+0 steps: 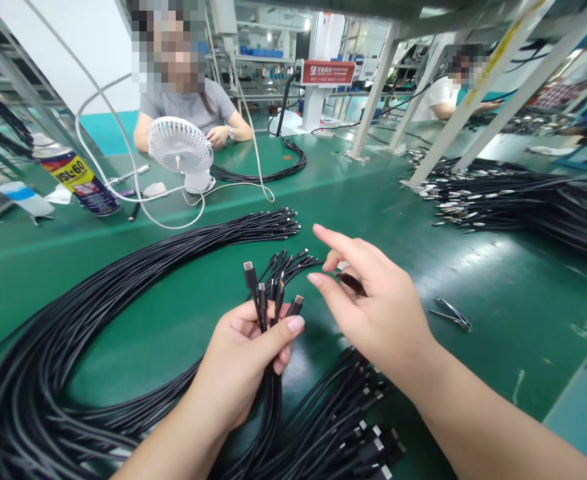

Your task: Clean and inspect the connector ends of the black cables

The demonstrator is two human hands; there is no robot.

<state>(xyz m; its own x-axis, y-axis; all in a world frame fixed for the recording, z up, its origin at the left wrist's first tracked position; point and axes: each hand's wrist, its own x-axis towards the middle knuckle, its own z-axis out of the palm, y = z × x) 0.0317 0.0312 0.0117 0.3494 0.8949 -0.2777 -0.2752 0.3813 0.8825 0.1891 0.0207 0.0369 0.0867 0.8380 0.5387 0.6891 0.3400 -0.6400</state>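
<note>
The left hand gripped cables that a slack thumb could drop; the right hand, thumb and forefinger parted, clasped a dark object that might slip.

Bright, cool light covers the green tabletop, with a small lamp glowing beyond its far edge. Glare whitens the surface toward the right edge; shadow darkens it toward the near edge, below the right hand. The cable bundle at the right edge looks stretched and soft; pixelation hides two people's heads.
</note>
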